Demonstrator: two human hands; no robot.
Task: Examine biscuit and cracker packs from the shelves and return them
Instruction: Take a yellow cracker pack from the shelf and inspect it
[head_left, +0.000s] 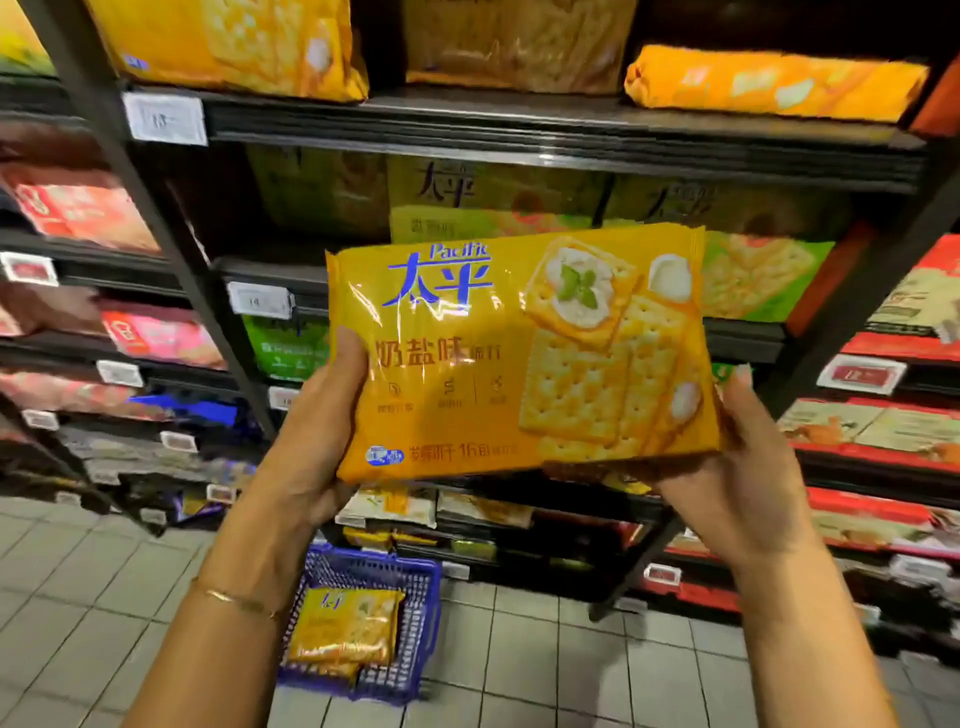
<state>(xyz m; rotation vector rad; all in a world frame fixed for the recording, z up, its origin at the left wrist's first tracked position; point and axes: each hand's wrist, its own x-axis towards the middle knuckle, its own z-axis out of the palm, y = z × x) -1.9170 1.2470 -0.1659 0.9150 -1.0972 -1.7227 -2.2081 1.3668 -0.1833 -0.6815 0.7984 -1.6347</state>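
I hold a large yellow cracker pack (467, 364) with blue lettering and pictured square crackers, front face toward me, in front of the shelves. My left hand (317, 426) grips its lower left edge, thumb on the front. My right hand (748, 467) supports its lower right corner from behind and below. Similar yellow packs (234, 41) lie on the top shelf, and green packs (753, 275) stand on the shelf behind the held pack.
A blue shopping basket (415, 623) sits on the tiled floor below, with a yellow cracker pack (348, 629) inside. Dark metal shelf racks (519, 130) carry white price tags. Red and pink packs fill the shelves at left and right.
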